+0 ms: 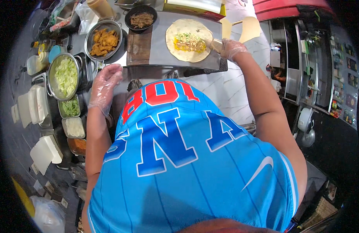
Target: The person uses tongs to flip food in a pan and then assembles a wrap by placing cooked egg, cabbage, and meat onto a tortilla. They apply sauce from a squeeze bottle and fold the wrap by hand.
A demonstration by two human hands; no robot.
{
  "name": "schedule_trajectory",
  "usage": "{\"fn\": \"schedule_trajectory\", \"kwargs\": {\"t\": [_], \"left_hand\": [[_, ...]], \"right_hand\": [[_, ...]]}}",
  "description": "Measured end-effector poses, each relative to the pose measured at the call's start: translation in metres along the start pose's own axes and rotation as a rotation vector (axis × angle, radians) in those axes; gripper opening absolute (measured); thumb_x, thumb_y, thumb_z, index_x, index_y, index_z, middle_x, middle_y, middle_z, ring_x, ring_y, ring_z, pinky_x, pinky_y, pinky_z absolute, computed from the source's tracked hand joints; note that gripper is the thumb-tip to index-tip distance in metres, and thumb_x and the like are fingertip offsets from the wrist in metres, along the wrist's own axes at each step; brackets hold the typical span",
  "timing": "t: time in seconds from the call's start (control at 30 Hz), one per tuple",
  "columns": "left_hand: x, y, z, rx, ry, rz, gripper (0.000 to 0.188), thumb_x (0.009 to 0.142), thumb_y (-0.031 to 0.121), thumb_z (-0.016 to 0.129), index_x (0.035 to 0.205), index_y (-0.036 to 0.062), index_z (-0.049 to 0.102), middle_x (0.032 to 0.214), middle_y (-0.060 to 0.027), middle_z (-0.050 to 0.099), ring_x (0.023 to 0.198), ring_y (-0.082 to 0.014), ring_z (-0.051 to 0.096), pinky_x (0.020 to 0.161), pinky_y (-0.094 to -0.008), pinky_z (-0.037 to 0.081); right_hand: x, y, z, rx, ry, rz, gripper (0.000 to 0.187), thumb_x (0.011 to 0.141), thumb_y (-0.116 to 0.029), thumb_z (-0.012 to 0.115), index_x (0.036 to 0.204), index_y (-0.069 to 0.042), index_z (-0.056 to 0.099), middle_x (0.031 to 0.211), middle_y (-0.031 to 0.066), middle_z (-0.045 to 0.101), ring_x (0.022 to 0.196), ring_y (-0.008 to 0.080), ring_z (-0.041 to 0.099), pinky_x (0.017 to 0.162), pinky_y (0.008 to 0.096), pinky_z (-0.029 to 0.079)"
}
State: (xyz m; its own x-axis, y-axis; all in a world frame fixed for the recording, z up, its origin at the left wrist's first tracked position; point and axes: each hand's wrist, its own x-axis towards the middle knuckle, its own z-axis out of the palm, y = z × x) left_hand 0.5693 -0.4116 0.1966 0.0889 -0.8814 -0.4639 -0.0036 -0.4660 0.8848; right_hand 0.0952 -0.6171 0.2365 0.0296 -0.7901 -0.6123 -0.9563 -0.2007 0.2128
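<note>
A round flatbread point(175, 54) lies flat on the grey board point(159, 46), with a strip of filling point(190, 42) across its middle: yellow, shredded green and pale sauce. At its right edge my right hand point(233, 50), in a clear glove, is closed on a small see-through, brownish container point(216, 45). Its exact kind is hard to make out. My left hand point(106, 83), also in a clear glove, hovers left of the board, holding nothing, with fingers loosely stretched out. Closest to it are a metal bowl of fried pieces point(104, 42) and a colander of shredded lettuce point(66, 75).
A black bowl of shredded meat point(141, 20) stands at the board's far left corner. Tubs of chopped greens point(70, 107), white shreds point(74, 127) and orange shreds point(77, 146) line the left. A yellow-edged box point(195, 7) sits behind, and pale paddle-shaped pieces point(249, 30) lie at right.
</note>
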Motion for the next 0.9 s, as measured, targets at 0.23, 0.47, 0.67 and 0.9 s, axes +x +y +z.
{"fn": "schedule_trajectory", "kwargs": {"t": [0.23,0.47,0.67,0.9], "left_hand": [[0.005,-0.001,0.000,-0.015,-0.008,0.023,0.035,0.104,0.017,0.074,0.137,0.0055,0.068,0.129,-0.0069,0.075,0.106,-0.0154,0.070,0.095,-0.0318,0.056],[0.008,0.006,0.005,0.006,-0.027,0.015,0.033,0.105,0.017,0.074,0.136,0.0061,0.069,0.128,-0.0056,0.075,0.105,-0.0143,0.070,0.094,-0.0318,0.056],[0.012,0.008,0.006,-0.012,-0.042,0.015,0.032,0.104,0.016,0.074,0.134,0.0061,0.069,0.128,-0.0054,0.075,0.105,-0.0146,0.070,0.094,-0.0320,0.056],[0.001,0.009,-0.024,0.010,0.029,0.040,0.035,0.105,0.020,0.072,0.138,0.0065,0.068,0.133,-0.0069,0.075,0.103,-0.0153,0.071,0.090,-0.0315,0.054]], "right_hand": [[-0.003,0.005,0.016,-0.062,-0.084,-0.071,0.045,0.088,-0.031,0.076,0.127,-0.009,0.071,0.127,0.0193,0.076,0.122,0.0374,0.072,0.104,0.0477,0.057],[0.004,0.015,0.031,-0.031,-0.077,0.006,0.052,0.085,-0.029,0.078,0.133,-0.010,0.069,0.132,0.0175,0.075,0.124,0.0358,0.072,0.104,0.0479,0.058],[-0.003,0.026,0.027,0.068,-0.076,0.036,0.055,0.086,-0.034,0.079,0.134,-0.008,0.068,0.134,0.0206,0.073,0.126,0.0372,0.070,0.105,0.0489,0.056],[-0.037,0.012,0.023,0.430,-0.050,0.033,0.068,0.082,-0.045,0.082,0.136,-0.006,0.065,0.133,0.0217,0.072,0.128,0.0380,0.068,0.109,0.0469,0.053]]}}
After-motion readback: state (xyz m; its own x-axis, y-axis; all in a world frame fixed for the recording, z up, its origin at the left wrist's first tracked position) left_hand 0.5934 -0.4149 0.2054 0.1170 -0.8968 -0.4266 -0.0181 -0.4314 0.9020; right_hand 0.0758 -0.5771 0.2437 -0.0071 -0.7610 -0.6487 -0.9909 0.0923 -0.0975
